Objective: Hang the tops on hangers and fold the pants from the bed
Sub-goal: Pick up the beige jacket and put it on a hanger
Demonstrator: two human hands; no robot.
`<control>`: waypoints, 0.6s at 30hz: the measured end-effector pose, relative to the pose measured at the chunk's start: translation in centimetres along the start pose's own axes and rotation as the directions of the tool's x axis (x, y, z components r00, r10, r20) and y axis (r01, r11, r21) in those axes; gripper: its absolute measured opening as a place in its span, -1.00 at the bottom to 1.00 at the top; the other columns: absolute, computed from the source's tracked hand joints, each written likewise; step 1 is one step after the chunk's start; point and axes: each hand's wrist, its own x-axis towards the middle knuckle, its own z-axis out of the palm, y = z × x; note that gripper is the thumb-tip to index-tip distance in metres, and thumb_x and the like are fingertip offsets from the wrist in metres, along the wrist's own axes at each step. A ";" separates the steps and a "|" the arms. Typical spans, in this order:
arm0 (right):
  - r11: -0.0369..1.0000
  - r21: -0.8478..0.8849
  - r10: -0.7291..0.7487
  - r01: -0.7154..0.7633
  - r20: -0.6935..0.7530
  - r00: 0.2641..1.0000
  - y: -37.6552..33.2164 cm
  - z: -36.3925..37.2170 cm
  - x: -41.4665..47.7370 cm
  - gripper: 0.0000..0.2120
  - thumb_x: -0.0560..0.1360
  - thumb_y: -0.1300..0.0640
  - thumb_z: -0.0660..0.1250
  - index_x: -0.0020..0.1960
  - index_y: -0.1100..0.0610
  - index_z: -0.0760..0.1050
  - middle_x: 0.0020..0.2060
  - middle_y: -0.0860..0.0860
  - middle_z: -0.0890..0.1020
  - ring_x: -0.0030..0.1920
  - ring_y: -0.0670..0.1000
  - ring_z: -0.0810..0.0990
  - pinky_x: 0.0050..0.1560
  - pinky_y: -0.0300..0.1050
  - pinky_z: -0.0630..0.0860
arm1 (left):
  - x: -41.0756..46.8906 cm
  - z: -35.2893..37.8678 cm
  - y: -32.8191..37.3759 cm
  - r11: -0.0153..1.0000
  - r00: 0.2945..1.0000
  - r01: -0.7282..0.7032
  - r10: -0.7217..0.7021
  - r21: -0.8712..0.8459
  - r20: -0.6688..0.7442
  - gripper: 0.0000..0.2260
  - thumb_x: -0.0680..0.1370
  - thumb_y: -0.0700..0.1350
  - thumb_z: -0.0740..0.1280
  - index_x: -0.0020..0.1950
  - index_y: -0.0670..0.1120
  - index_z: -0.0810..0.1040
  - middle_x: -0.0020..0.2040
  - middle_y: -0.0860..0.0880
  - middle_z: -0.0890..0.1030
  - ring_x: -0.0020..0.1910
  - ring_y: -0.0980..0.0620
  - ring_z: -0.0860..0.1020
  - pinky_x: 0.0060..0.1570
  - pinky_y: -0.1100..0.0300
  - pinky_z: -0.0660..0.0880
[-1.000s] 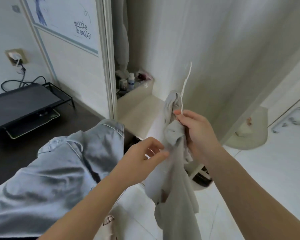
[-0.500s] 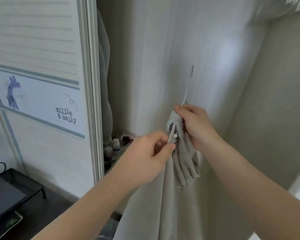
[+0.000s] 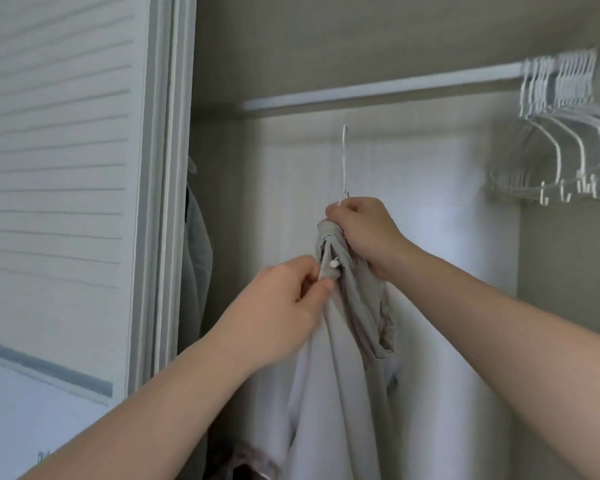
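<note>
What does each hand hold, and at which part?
The right hand grips the hanger at its neck with the bunched top; the left hand pinches the top's fabric.

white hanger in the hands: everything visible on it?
The hanger is thin and white, maybe coated wire or plastic. The grey top hides most of it: only the hook, seen edge-on, rises upright above the right hand, and one rounded tip pokes from the fabric beside the left hand, which pinches the top. The hook sits below the closet rod, not on it. The right hand grips its neck with the bunched collar.

A home closet: rail (image 3: 378, 89), spare hangers (image 3: 568, 133), sliding door (image 3: 66, 168).
</note>
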 end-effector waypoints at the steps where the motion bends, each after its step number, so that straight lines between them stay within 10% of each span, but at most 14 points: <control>1: 1.000 -0.004 -0.028 0.028 0.002 1.000 -0.2 0.0 1.6 -0.81 0.52 0.25 0.29 -0.26 0.18 0.40 -0.32 0.11 0.32 -0.28 0.06 0.26 -0.22 -0.05 0.22 | 1.6 -0.3 -0.3 0.999 1.000 -0.005 0.005 0.032 -0.009 -0.74 0.63 0.03 0.25 -0.21 -0.05 0.41 -0.34 -0.09 0.57 -0.28 -0.07 0.59 -0.17 -0.05 0.51; 18: 0.989 -0.115 -0.101 0.097 -0.029 0.994 -3.0 -1.9 23.6 -0.70 0.49 0.30 0.27 -0.35 0.14 0.24 -0.40 0.07 0.31 -0.31 0.09 0.36 -0.24 -0.04 0.36 | 22.5 -3.0 -2.3 0.853 0.987 0.063 0.022 0.519 -0.157 -0.74 0.66 0.03 0.19 -0.18 -0.04 0.41 -0.20 -0.03 0.56 -0.08 -0.18 0.55 -0.12 0.03 0.48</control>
